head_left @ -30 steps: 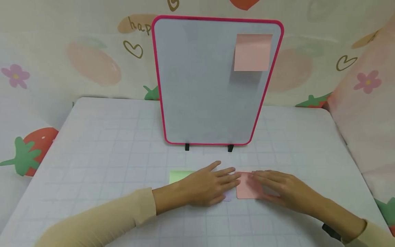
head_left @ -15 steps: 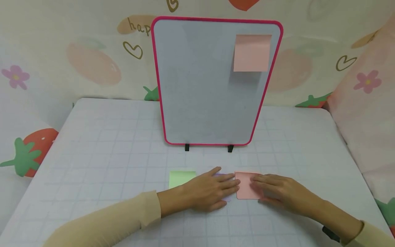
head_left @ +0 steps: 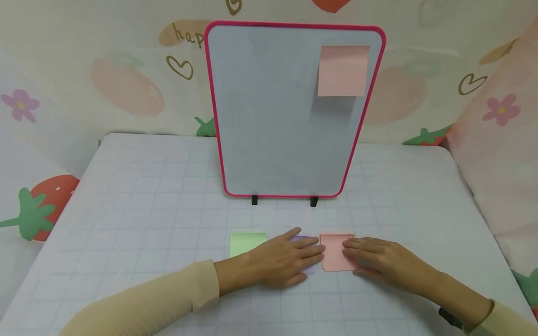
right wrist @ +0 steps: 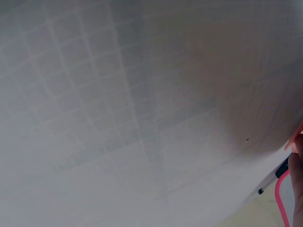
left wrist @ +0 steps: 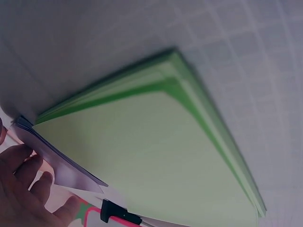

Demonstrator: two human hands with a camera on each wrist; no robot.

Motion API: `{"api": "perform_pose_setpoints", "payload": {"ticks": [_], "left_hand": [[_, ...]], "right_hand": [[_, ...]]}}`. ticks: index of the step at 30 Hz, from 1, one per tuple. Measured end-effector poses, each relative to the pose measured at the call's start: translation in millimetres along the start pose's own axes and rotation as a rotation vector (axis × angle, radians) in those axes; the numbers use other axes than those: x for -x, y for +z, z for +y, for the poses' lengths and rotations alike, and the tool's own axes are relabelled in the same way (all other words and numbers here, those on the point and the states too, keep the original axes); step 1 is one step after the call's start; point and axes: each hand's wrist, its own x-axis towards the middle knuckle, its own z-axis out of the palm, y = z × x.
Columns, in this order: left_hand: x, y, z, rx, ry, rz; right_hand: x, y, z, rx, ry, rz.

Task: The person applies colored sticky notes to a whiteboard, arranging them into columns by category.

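In the head view a pink sticky note pad (head_left: pixel 333 253) lies on the table in front of the whiteboard. My right hand (head_left: pixel 384 260) pinches its right side, fingers on top and thumb by the near corner. The top sheet sits slightly askew over those beneath, showing at the lower left corner. With fingers spread, my left hand (head_left: pixel 279 261) rests across a purple sticky note pad (head_left: pixel 309 269), mostly hidden, its fingertips at the pink pad's left edge. A green sticky note pad (head_left: pixel 245 243) lies partly under the left wrist; the left wrist view shows its thick stack (left wrist: pixel 151 151) close up.
A whiteboard (head_left: pixel 281 121) with a pink frame stands behind the pads on black feet (head_left: pixel 314 201). One pink sticky note (head_left: pixel 343 71) hangs at its upper right. White gridded cloth (head_left: pixel 147 210) covers the table; a strawberry-print curtain (head_left: pixel 126 84) backs it.
Over the last second, my left hand has shifted slightly toward me, uncovering more of the purple pad. The pink pad's top sheet has moved a little out of line under my right fingers.
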Motion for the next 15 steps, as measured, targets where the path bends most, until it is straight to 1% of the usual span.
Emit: {"api": "perform_pose_setpoints", "payload": {"ticks": [10,15], "left_hand": [[-0.5,0.5,0.2,-0.003,0.001,-0.003],[-0.9,0.4,0.0,-0.009,0.0,-0.002]], "right_hand": [[0.2,0.8,-0.7,0.004,0.028,-0.031],[0.9,1.4,-0.5,0.004,0.018,-0.014]]}}
